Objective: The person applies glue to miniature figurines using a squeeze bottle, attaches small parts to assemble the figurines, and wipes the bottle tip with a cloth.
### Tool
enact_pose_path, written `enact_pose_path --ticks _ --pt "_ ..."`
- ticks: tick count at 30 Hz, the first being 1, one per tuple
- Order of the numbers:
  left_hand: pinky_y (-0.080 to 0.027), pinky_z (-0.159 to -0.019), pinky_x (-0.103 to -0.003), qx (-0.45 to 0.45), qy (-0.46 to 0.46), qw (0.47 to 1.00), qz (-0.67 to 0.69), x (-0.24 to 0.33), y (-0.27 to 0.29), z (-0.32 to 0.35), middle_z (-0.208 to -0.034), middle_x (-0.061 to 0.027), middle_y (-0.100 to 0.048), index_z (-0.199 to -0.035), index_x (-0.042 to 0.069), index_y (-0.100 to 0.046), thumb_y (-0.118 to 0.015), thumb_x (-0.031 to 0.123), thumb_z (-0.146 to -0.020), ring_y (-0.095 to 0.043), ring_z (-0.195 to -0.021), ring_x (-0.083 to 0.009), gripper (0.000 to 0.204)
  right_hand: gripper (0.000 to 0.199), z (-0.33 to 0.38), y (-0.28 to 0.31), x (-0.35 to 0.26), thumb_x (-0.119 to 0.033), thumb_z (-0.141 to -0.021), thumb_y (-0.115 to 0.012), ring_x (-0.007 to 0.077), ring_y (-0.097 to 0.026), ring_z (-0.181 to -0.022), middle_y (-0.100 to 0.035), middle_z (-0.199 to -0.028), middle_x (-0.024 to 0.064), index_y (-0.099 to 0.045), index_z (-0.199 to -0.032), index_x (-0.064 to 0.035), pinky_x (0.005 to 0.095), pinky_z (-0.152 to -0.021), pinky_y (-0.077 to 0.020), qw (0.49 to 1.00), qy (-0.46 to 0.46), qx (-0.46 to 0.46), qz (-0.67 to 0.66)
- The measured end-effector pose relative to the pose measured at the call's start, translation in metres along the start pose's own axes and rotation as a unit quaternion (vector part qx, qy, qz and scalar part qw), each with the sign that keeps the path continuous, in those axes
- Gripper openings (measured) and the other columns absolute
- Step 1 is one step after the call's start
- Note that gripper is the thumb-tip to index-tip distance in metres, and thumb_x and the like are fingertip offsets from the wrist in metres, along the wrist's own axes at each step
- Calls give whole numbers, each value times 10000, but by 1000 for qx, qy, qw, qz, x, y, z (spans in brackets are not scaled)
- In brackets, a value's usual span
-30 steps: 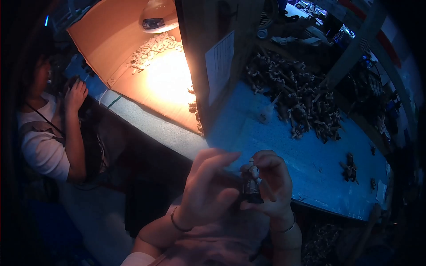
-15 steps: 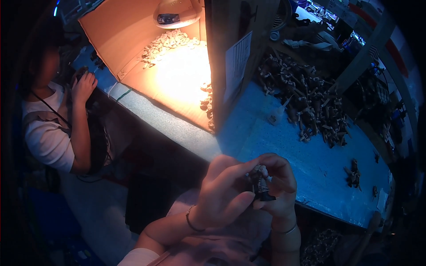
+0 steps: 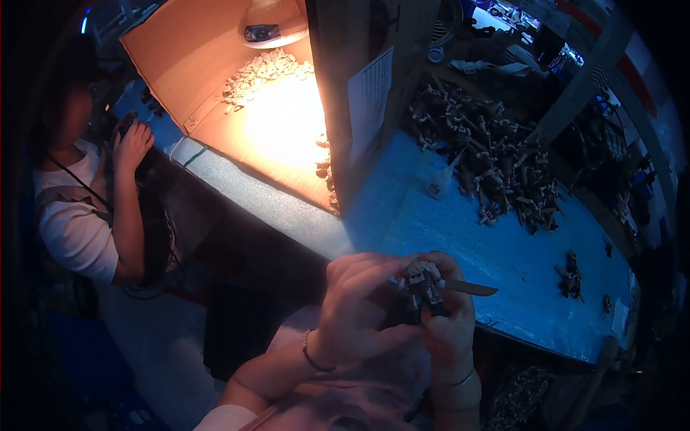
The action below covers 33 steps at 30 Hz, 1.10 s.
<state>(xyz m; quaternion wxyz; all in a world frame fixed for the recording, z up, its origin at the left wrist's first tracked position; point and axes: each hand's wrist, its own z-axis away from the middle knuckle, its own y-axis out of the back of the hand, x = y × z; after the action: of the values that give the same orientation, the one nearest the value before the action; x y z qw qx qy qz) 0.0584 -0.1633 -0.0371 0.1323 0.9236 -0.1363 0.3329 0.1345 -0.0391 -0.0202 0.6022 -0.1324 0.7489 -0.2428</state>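
Observation:
A small figurine [image 3: 422, 286] with a pale upper body and dark legs is held upright in front of my chest. My left hand [image 3: 363, 302] is closed on its left side, fingers reaching over the top. My right hand [image 3: 453, 316] grips it from the other side, its fingers curled behind. A brown, blade-shaped piece [image 3: 471, 289] juts out to the right past my right hand; whether it is joined to the figurine I cannot tell.
A big pile of similar figurines [image 3: 496, 158] covers the blue table [image 3: 431, 230], beside a small translucent bottle [image 3: 437, 185]. One figurine [image 3: 571, 276] lies apart. Under a lit lamp [image 3: 273, 25], a cardboard box [image 3: 172, 65] holds pale small parts [image 3: 262, 70]. Another person [image 3: 79, 223] works at left.
The figurine has turned in my hands, and the brown blade-shaped piece now shows at its right. My view has shifted slightly.

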Motion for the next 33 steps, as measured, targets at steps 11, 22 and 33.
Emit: enact_pose_path --ticks 11,22,33 --pt "-431 -855 -314 27 114 966 229 -2 11 0 -1089 -136 -545 -998 41 -477 -794 134 -672 -539 -960 -214 464 688 -9 -5 9 -280 -667 -801 184 -545 -1016 -567 -1079 124 -428 -1164 14 311 -871 -444 999 -3 26 24" --pt "-466 -815 -315 -24 155 957 243 -4 15 8 -1061 -131 -545 -927 57 -435 -711 104 -763 -557 -967 -208 325 429 -3 -1 -4 -236 -798 -692 173 -549 -934 -567 -1058 104 -515 -1098 13 301 -847 -439 972 23 -23 232" --pt "-397 -848 -333 -25 136 971 196 -7 27 7 -1047 -52 -524 -855 104 -463 -700 182 -757 -513 -947 -199 268 452 -10 2 4 -163 -773 -720 157 -550 -932 -567 -1030 86 -494 -1123 14 285 -853 -442 970 -28 -19 240"
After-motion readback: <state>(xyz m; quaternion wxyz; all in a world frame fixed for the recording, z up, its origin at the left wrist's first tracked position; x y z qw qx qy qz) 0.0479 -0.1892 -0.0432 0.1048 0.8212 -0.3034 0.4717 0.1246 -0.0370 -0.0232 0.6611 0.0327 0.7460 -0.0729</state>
